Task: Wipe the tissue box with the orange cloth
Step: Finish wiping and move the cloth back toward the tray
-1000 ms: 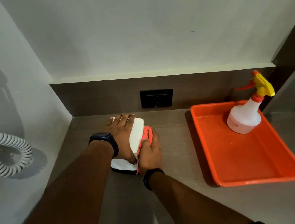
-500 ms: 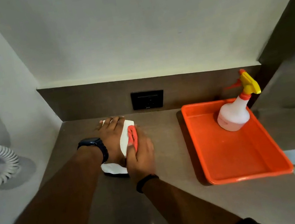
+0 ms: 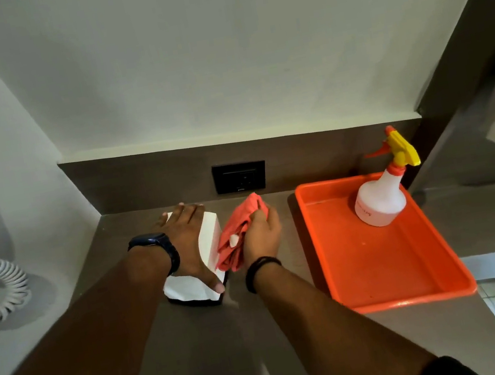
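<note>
The tissue box (image 3: 208,243) sits on the dark counter (image 3: 204,360) near the back left corner, just in front of the wall socket (image 3: 240,176), its white top and right face showing and a tissue spilling over the near end. Your left hand (image 3: 187,240) lies flat across the top, fingers spread and straight, thumb hooked down over the near right corner; that looks like a brace, so the light box does not slide while you rub it. Your right hand (image 3: 259,234) has its fingers curled tight around the bunched orange cloth (image 3: 236,235), which hangs at the box's right face, touching it or just off it; which one is hard to tell from this angle. Holding the cloth bunched gives you a firm pad to press with, though only a small patch meets the surface at a time. The top under your left palm probably has to wait until you shift that hand. Further right, well apart from the box, the orange tray (image 3: 388,278) holds the spray bottle (image 3: 380,197) upright in its far corner, out of your wiping path
</note>
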`<action>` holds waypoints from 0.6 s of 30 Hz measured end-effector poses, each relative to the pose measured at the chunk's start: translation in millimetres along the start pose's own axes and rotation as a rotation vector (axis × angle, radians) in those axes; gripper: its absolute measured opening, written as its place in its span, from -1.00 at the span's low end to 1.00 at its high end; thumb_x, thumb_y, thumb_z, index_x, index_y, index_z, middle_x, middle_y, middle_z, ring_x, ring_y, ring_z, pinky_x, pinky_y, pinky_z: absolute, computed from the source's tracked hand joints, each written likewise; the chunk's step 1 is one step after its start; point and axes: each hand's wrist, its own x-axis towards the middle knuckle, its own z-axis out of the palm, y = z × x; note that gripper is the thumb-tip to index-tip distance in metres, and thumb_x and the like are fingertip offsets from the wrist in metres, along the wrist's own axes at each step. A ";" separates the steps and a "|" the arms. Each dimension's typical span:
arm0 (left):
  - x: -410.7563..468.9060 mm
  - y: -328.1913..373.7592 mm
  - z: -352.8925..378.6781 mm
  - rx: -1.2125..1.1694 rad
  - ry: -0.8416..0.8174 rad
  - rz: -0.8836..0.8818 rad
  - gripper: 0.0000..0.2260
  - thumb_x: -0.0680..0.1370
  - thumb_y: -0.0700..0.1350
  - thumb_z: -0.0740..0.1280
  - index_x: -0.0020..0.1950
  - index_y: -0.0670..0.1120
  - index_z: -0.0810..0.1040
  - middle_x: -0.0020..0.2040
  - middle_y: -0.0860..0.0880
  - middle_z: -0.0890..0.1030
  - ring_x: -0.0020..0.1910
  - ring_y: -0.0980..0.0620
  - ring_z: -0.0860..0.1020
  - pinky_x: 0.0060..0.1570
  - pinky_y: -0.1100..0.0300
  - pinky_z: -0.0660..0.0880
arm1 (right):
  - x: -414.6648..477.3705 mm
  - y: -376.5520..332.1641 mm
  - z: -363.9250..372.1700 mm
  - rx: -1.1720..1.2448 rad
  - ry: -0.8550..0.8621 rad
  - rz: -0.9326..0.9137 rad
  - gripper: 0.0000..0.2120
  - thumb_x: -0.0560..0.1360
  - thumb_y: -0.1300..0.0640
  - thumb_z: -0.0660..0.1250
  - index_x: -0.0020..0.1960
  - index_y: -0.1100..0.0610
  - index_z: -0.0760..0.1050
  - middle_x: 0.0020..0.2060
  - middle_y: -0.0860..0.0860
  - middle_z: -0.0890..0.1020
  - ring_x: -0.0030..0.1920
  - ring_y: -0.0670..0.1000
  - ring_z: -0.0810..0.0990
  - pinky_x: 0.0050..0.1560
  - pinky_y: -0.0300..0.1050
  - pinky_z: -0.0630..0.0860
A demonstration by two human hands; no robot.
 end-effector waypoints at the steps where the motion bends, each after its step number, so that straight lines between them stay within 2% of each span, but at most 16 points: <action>1: 1.3 7.3 -6.0 -0.012 -0.002 0.034 0.43 -0.14 0.63 0.29 0.53 -0.01 -0.19 0.59 -0.05 -0.06 0.54 -0.07 -0.15 0.49 -0.10 -0.13 | 6.5 -11.4 -6.8 0.016 -0.002 -0.044 -0.74 0.58 0.20 0.12 0.18 0.03 0.50 0.06 0.05 0.60 0.05 0.04 0.59 -0.03 -0.15 0.47; 4: 11.3 44.2 -20.9 -0.054 0.092 0.163 0.39 -0.07 0.68 0.17 0.55 -0.05 -0.17 0.59 -0.07 -0.08 0.54 -0.04 -0.16 0.47 -0.04 -0.20 | 31.8 -41.0 -37.5 -0.098 0.023 -0.239 -0.72 0.56 0.23 0.13 0.19 0.07 0.50 0.02 0.03 0.61 0.05 0.06 0.55 -0.04 -0.21 0.44; 6: 22.5 77.3 -24.0 -0.074 0.153 0.244 0.34 0.02 0.65 0.24 0.55 -0.07 -0.16 0.59 -0.08 -0.08 0.54 -0.04 -0.15 0.46 0.01 -0.22 | 51.3 -52.9 -70.0 -0.277 0.040 -0.375 -0.74 0.58 0.17 0.17 0.23 0.07 0.50 0.06 -0.02 0.60 0.11 0.03 0.54 0.07 -0.17 0.41; 8: 32.7 110.8 -19.2 -0.108 0.159 0.291 0.29 0.08 0.56 0.36 0.54 -0.07 -0.16 0.59 -0.08 -0.07 0.54 -0.05 -0.14 0.45 0.03 -0.23 | 67.8 -56.4 -109.4 -0.545 0.014 -0.514 -0.75 0.60 0.10 0.19 0.24 0.10 0.49 0.11 0.05 0.63 0.13 0.07 0.56 0.13 -0.05 0.45; 10: 40.7 139.0 -7.0 -0.146 0.151 0.311 0.29 0.09 0.50 0.43 0.54 -0.05 -0.16 0.59 -0.10 -0.06 0.54 -0.08 -0.11 0.44 0.01 -0.22 | 84.1 -51.1 -147.8 -0.883 -0.026 -0.637 -0.75 0.59 0.10 0.19 0.20 0.17 0.48 0.07 0.20 0.64 0.10 0.24 0.57 0.08 0.06 0.45; 12: 46.9 160.3 9.2 -0.151 0.113 0.330 0.29 0.10 0.49 0.44 0.54 -0.06 -0.17 0.59 -0.11 -0.08 0.54 -0.09 -0.10 0.44 0.01 -0.22 | 95.7 -40.3 -176.8 -1.226 -0.097 -0.592 -0.67 0.56 0.07 0.16 0.26 0.18 0.43 0.15 0.27 0.59 0.15 0.31 0.52 0.12 0.13 0.43; 15: 52.2 180.7 29.8 -0.114 0.005 0.352 0.30 0.12 0.49 0.44 0.53 -0.12 -0.20 0.58 -0.13 -0.13 0.54 -0.09 -0.13 0.43 0.03 -0.24 | 101.7 -18.0 -202.5 -1.684 -0.267 -0.384 -0.52 0.54 -0.08 0.11 0.42 0.05 0.28 0.38 0.19 0.43 0.38 0.25 0.35 0.28 0.19 0.36; 18: 56.2 187.5 39.5 -0.117 -0.117 0.332 0.32 0.12 0.50 0.44 0.53 -0.09 -0.25 0.58 -0.12 -0.19 0.54 -0.10 -0.17 0.51 -0.09 -0.14 | 102.5 1.7 -211.6 -1.826 -0.411 -0.310 -0.38 0.54 -0.21 0.03 0.54 -0.06 0.02 0.58 0.07 0.14 0.58 0.21 0.02 0.46 0.38 0.05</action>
